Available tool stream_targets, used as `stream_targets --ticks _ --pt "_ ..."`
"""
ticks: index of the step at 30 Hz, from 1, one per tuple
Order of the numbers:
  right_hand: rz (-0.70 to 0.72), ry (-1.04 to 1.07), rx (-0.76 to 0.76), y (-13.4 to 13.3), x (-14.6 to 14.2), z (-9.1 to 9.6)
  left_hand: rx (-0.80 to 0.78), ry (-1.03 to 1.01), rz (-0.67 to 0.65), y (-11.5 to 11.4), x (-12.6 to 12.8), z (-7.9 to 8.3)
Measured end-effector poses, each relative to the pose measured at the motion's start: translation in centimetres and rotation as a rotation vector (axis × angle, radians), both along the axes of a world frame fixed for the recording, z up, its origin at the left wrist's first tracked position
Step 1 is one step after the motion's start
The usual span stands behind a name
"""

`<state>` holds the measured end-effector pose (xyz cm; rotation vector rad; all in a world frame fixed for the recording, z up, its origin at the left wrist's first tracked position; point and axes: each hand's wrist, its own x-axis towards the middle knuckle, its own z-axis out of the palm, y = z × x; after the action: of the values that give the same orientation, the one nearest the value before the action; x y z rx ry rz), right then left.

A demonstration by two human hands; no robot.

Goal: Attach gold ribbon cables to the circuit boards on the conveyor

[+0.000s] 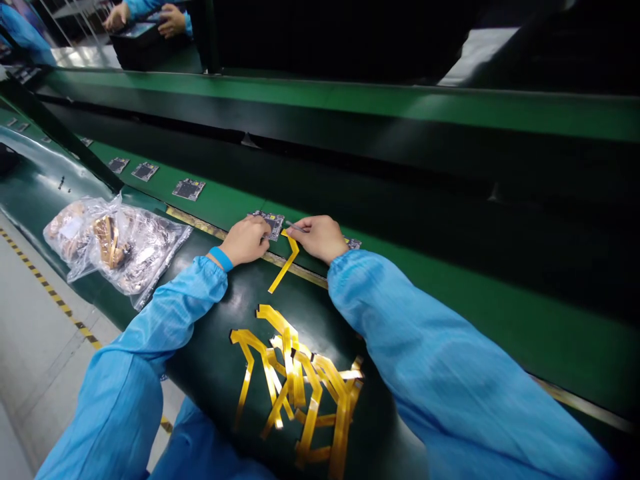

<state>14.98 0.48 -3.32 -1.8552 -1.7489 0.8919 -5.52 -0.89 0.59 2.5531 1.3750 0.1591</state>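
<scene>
Pale grey floor [31,307], yellow-and-black striped floor tape [56,298], long green belt surface [440,313], slanting dark post [75,142], raised green ledge [320,97] behind, pale rack [74,12] at upper left, deep shadow beyond.

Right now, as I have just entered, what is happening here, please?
A person's left hand rests at a circuit board on the green belt, while the right hand pinches a slim grey item beside it. A bent yellow strip reaches from there toward the person; whether it is joined to the board is unclear. More yellow strips lie loosely piled on the dark work surface, with clear plastic bags to the left. Other boards lie along the belt.
</scene>
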Motion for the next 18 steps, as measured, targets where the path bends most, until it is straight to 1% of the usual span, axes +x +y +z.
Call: stream_targets --ticks 3,7,11,18 --pt "0.005 -0.075 -0.014 0.1 0.1 0.0 0.006 -0.011 -0.011 -0.2 0.2 -0.1" --pt "0.020 -0.117 -0.017 0.1 0.6 -0.1 -0.012 0.016 -0.008 -0.5 0.7 0.3" --pt "0.011 -0.131 -0.020 -0.1 1.1 -0.3 -0.027 0.051 -0.016 -0.7 1.0 0.7" --pt "0.017 -0.126 -0.023 -0.4 1.8 -0.2 -0.043 0.090 -0.030 -1.0 1.6 0.9"
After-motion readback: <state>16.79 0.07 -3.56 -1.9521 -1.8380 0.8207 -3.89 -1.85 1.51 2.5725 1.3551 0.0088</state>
